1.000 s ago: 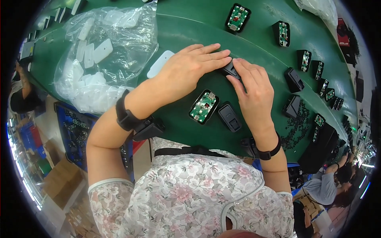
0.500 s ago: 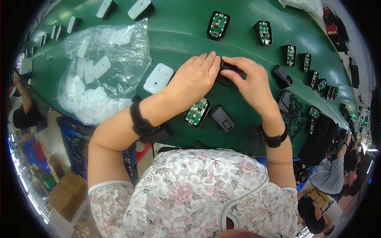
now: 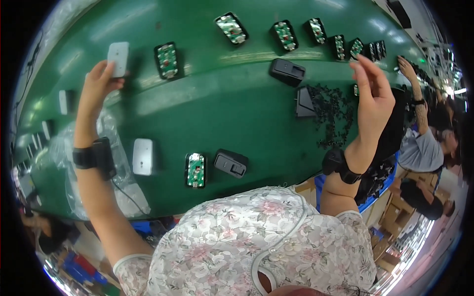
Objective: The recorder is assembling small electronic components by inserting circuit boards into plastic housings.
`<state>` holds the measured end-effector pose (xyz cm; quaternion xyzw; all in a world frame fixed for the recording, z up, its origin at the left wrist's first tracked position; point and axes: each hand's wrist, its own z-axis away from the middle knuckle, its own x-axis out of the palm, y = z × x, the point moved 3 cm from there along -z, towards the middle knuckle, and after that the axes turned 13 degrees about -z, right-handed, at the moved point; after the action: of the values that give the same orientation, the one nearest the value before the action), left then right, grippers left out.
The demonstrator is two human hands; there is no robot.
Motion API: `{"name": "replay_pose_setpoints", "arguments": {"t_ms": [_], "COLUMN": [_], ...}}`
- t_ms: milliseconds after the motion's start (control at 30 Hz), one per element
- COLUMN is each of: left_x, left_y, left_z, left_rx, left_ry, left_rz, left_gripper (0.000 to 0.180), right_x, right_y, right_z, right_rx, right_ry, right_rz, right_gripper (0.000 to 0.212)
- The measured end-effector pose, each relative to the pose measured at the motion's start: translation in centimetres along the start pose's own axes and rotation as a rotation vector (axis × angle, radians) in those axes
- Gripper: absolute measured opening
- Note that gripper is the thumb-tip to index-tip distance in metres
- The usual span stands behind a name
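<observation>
Out at the far left, my left hand point(image 3: 101, 81) is closed around the lower end of a dark case with a white cover point(image 3: 118, 55); its thumb lies against the cover and its fingers are partly hidden. Over on the right, my right hand point(image 3: 374, 96) hangs in the air with its fingers bent and apart and nothing visible in them. Just beyond its fingertips stands a row of open black cases with green circuit boards point(image 3: 338, 47). Close to my body lie an open case with a green board point(image 3: 196, 170), a closed black case point(image 3: 231, 163) and a loose white cover point(image 3: 142, 157).
A clear plastic bag point(image 3: 74, 163) with white covers lies at the left. Small black parts point(image 3: 333, 116) are heaped beside a dark grey wedge-shaped piece point(image 3: 304, 102). A black case point(image 3: 287, 72) lies mid-table. Another person's arm point(image 3: 418, 93) reaches in at the right.
My hands were together over a black case and have moved apart, left hand to the far left, right hand to the right. The view has turned. My left hand now holds a white-covered case.
</observation>
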<state>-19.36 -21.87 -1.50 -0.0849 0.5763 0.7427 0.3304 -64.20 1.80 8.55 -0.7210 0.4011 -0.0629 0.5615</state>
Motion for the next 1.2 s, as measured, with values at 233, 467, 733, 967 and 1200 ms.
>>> {"name": "replay_pose_setpoints", "arguments": {"t_ms": [233,467,733,967,1200], "left_x": [-1.2,-3.3,-8.1,-2.6,-2.2], "left_y": [-0.8,-0.8,0.9,-9.5,-9.2], "left_z": [-0.4,-0.4,16.3,20.2,18.8], "left_rx": [-0.179,-0.132,0.074,0.06,0.114], "left_ry": [-0.152,-0.031,0.441,0.583,0.782], "left_rz": [-0.135,-0.471,-0.636,-1.074,-1.354], "left_gripper": [0.036,0.034,0.018,0.03,0.013], "right_x": [-0.9,-1.2,-2.3,-5.3,-0.7], "right_y": [4.6,10.6,11.0,13.5,8.0], "right_z": [6.3,7.5,7.3,6.3,6.9], "right_rx": [0.234,0.024,-0.034,0.274,0.152], "right_ry": [-0.382,-0.366,-0.277,-0.081,-0.185], "right_rz": [0.421,0.294,0.406,0.234,-0.197], "right_gripper": [0.043,0.012,0.016,0.016,0.019]}}
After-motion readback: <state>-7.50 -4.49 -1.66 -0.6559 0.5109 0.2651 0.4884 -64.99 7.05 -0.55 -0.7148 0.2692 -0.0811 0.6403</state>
